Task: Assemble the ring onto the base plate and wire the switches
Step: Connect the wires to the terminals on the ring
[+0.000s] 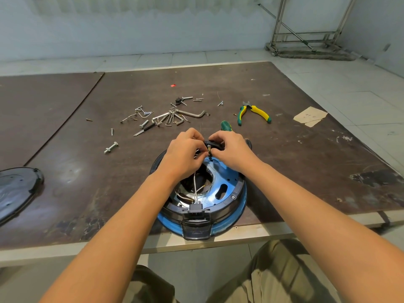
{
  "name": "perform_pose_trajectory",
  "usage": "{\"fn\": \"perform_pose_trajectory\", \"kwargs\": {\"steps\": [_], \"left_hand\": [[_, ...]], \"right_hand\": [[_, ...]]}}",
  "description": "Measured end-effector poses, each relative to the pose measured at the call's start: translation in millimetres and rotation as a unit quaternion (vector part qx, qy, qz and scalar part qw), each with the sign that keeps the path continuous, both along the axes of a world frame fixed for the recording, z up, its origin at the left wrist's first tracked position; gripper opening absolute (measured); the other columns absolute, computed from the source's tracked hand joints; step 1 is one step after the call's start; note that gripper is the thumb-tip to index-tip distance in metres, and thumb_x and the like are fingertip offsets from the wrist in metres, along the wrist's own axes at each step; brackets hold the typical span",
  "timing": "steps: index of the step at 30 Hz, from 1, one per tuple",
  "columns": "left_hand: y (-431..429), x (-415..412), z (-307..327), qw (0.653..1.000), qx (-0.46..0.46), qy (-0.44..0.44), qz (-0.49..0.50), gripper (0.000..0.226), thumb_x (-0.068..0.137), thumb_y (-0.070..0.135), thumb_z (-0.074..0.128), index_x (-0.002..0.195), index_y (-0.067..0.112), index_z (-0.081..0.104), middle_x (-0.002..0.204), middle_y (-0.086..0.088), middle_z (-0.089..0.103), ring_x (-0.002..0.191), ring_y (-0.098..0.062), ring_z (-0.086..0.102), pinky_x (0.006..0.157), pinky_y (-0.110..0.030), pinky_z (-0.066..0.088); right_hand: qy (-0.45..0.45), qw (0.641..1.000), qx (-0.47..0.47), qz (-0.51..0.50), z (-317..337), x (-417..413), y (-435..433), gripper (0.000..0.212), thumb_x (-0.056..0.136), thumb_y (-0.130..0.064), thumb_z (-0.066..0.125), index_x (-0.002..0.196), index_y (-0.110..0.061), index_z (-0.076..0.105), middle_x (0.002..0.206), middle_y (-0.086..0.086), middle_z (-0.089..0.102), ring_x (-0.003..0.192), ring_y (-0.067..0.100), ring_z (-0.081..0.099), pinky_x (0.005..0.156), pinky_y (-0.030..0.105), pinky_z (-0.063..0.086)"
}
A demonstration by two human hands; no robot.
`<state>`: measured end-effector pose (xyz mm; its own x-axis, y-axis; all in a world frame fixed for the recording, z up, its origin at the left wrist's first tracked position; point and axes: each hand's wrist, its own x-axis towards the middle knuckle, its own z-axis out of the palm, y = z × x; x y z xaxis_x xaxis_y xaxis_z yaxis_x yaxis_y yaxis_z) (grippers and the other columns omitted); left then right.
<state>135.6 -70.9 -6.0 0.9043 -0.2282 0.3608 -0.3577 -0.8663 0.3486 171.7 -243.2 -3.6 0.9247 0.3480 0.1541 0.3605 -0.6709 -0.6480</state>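
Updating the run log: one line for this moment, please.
phase: wiring | left hand: pinches wire | right hand: holds black switch | base plate: on table

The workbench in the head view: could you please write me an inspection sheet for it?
Surface: brown table, scuffed, stained.
Job's things: blue base plate with black ring at near edge; switch part held above.
Clutter: bolts, hex keys, pliers, black cover, paper scrap.
Hands: left hand pinches white wires at the switch part; right hand grips it.
Cables: white wires rise from inside the plate.
Surroundings: tiled floor, metal rack.
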Motion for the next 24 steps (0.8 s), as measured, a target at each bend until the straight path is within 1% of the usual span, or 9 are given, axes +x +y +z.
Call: {"fn": "perform_pose_trajectory", "kwargs": {"steps": [3, 6, 7, 12, 14, 20, 24], "left_hand": [[0.2, 0.5, 0.2, 1.0, -0.001, 0.0, -0.001, 0.011, 0.087, 0.027, 0.072, 0.095, 0.021, 0.075, 0.111, 0.007, 0.055, 0.101, -0.013, 0.049, 0.082, -0.034, 0.047], [0.4, 0.5, -0.2, 1.0, 0.002, 0.003, -0.001, 0.011, 0.088, 0.027, 0.072, 0.096, 0.021, 0.075, 0.112, 0.007, 0.054, 0.102, -0.014, 0.049, 0.082, -0.035, 0.047], [0.3, 0.6, -0.5, 1.0, 0.002, 0.003, 0.0, 0.011, 0.088, 0.027, 0.071, 0.097, 0.021, 0.075, 0.112, 0.007, 0.054, 0.102, -0.014, 0.049, 0.082, -0.035, 0.047], [0.4, 0.9, -1.0, 1.0, 0.0, 0.003, 0.001, 0.012, 0.088, 0.026, 0.071, 0.098, 0.02, 0.075, 0.111, 0.006, 0.054, 0.1, -0.015, 0.049, 0.083, -0.038, 0.048], [0.6, 1.3, -1.1, 1.0, 0.001, 0.004, 0.001, 0.013, 0.088, 0.026, 0.071, 0.098, 0.019, 0.075, 0.111, 0.006, 0.054, 0.1, -0.015, 0.049, 0.083, -0.039, 0.049], [1.1, 1.1, -0.2, 1.0, -0.026, 0.006, 0.003, 0.013, 0.086, 0.027, 0.074, 0.096, 0.019, 0.073, 0.108, 0.006, 0.053, 0.096, -0.013, 0.053, 0.083, -0.04, 0.052], [0.6, -0.5, 1.2, 0.998, -0.067, 0.01, 0.005, 0.019, 0.084, 0.025, 0.075, 0.101, 0.021, 0.068, 0.109, 0.006, 0.053, 0.095, -0.012, 0.055, 0.084, -0.035, 0.053]], "right_hand": [[0.002, 1.0, -0.002, -0.001, 0.2, 0.1, 0.4, 0.037, 0.091, -0.016, 0.069, 0.128, -0.016, 0.063, 0.12, 0.002, 0.067, 0.099, 0.007, 0.056, 0.084, 0.018, 0.043], [-0.005, 1.0, -0.002, -0.001, -0.1, 0.1, 0.4, 0.034, 0.091, -0.016, 0.069, 0.125, -0.016, 0.064, 0.116, 0.001, 0.067, 0.096, 0.007, 0.057, 0.075, 0.008, 0.038], [-0.008, 1.0, -0.002, -0.001, -0.2, 0.1, 0.4, 0.034, 0.09, -0.016, 0.069, 0.124, -0.016, 0.065, 0.115, 0.001, 0.068, 0.095, 0.007, 0.057, 0.073, 0.007, 0.037], [-0.01, 1.0, -0.006, -0.005, 1.1, 0.5, 1.2, 0.032, 0.09, -0.015, 0.069, 0.122, -0.016, 0.066, 0.114, 0.002, 0.068, 0.097, 0.009, 0.058, 0.085, 0.021, 0.045], [-0.01, 1.0, -0.01, -0.005, 1.4, 0.9, 1.2, 0.033, 0.09, -0.015, 0.068, 0.122, -0.016, 0.066, 0.115, 0.002, 0.068, 0.098, 0.01, 0.059, 0.086, 0.022, 0.045], [-0.003, 1.0, -0.009, -0.004, 0.8, 0.3, 1.0, 0.034, 0.091, -0.016, 0.067, 0.124, -0.017, 0.064, 0.117, 0.001, 0.067, 0.098, 0.008, 0.057, 0.085, 0.02, 0.042], [0.001, 1.0, -0.005, 0.005, 0.2, 0.4, -0.4, 0.036, 0.092, -0.018, 0.068, 0.128, -0.018, 0.062, 0.122, 0.003, 0.065, 0.106, 0.012, 0.058, 0.089, 0.021, 0.043]]}}
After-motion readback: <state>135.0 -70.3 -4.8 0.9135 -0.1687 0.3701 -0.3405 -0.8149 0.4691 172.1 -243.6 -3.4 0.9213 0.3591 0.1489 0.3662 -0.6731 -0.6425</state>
